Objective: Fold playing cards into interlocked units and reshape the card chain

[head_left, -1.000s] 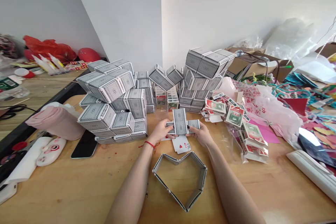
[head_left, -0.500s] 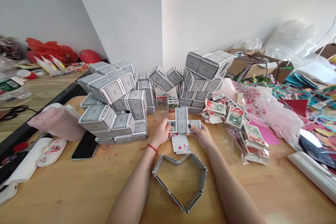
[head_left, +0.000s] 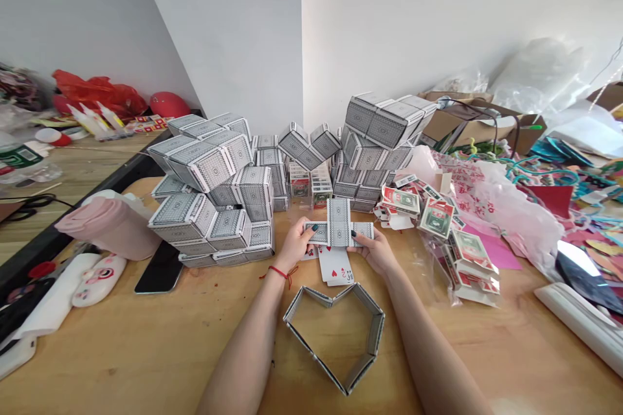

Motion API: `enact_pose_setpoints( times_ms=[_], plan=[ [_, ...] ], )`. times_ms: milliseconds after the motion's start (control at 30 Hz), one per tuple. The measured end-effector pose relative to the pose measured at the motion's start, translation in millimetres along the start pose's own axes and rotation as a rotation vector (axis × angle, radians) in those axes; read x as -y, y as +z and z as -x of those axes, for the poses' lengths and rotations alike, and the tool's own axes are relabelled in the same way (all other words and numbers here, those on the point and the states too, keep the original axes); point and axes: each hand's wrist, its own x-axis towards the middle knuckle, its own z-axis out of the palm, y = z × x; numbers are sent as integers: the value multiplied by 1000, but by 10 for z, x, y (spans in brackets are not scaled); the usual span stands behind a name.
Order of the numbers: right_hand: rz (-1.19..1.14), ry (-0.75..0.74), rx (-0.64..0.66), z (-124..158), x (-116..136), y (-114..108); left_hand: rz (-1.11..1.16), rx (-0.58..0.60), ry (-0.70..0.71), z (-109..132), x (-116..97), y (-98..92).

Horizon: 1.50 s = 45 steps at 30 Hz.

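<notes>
My left hand (head_left: 298, 243) is closed, thumb on top, on the left end of a sideways playing card (head_left: 317, 233). On the other side my right hand (head_left: 376, 251) pinches the right end of a sideways card (head_left: 364, 229). An upright grey-backed card (head_left: 339, 223) overlaps them in the middle, making a cross shape. Whether one card or two lie behind it is hidden. Just below are face-up playing cards (head_left: 335, 266), one of them a two of hearts. Between my forearms stands a heart-shaped frame (head_left: 374, 331) made of joined, folded cards.
Card-built blocks are stacked at the left (head_left: 219, 227) and right (head_left: 384, 123). A V-shaped card piece (head_left: 306, 152) bridges the middle. Opened card boxes (head_left: 467, 249) and a plastic bag (head_left: 491, 201) lie right. A phone (head_left: 158, 269) and pink roll (head_left: 109, 224) are left.
My left hand has shifted slightly left, and more of the left card's back shows. My right hand keeps its hold. The whole view has drifted a little.
</notes>
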Motion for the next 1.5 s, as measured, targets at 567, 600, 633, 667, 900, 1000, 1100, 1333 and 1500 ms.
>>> enact_pose_setpoints(
  times_ms=[567,600,633,667,900,1000,1100,1333,1500],
  plan=[
    [-11,0,-22,-2,0,-32,14,12,-9,-1,-3,-20],
    [-8,0,-21,-1,-2,-27,7,21,-13,-1,3,-6],
    [-4,1,-20,0,-4,-20,0,29,-19,-3,8,10],
    [1,1,-20,2,-6,-14,-5,34,-24,-4,13,26],
    [9,-6,-29,7,-13,16,-35,22,-42,11,19,128],
    [22,-10,-29,1,-18,17,-62,19,-31,18,36,149],
    [30,-16,-31,-5,-24,15,-87,30,-21,15,69,159],
    [35,-16,-27,6,-26,26,-131,12,-18,22,74,203],
    [43,-18,-34,8,-24,30,-135,-3,-6,19,83,217]
  ],
)
